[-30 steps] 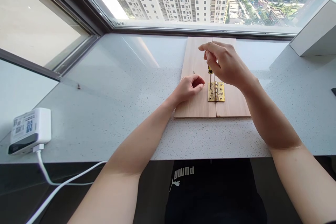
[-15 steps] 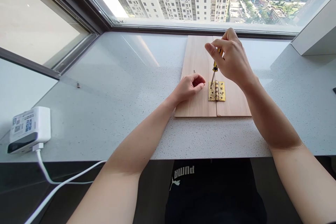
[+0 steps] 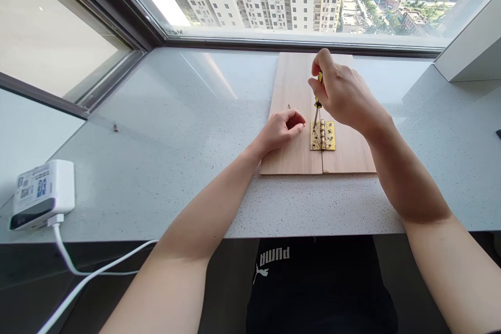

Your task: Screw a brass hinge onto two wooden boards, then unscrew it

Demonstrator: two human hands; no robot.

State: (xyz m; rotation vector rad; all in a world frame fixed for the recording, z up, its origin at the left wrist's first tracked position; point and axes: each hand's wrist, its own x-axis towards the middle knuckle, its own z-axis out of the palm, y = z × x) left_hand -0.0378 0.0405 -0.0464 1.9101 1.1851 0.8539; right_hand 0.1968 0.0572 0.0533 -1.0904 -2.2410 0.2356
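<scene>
My right hand [image 3: 344, 91] grips the yellow-and-black handle of a screwdriver [image 3: 318, 104], its shaft pointing down. The tip meets the upper part of the left leaf of a brass hinge [image 3: 323, 135]. That hinge lies open across the seam between a left wooden board [image 3: 291, 162] and a right wooden board [image 3: 348, 162]. Screw heads show in the right leaf; dark holes are visible in the left one. My left hand [image 3: 282, 128] rests on the left board, thumb and fingers pinched together; what they hold is too small to name. A small thin metal piece [image 3: 289, 106] sticks out just beyond it.
The boards lie on a speckled white sill [image 3: 176, 167], against the window frame [image 3: 254, 46]. At left stands a white box-shaped device [image 3: 47, 190] with a white cable [image 3: 90, 276]. A tiny dark object [image 3: 115, 127] lies on the sill. A white box-like panel [image 3: 469, 42] stands far right.
My right hand has rotated around the screwdriver handle, its knuckles shifting left and slightly down. The screwdriver now stands a little more upright. My left hand and the hinge stay put.
</scene>
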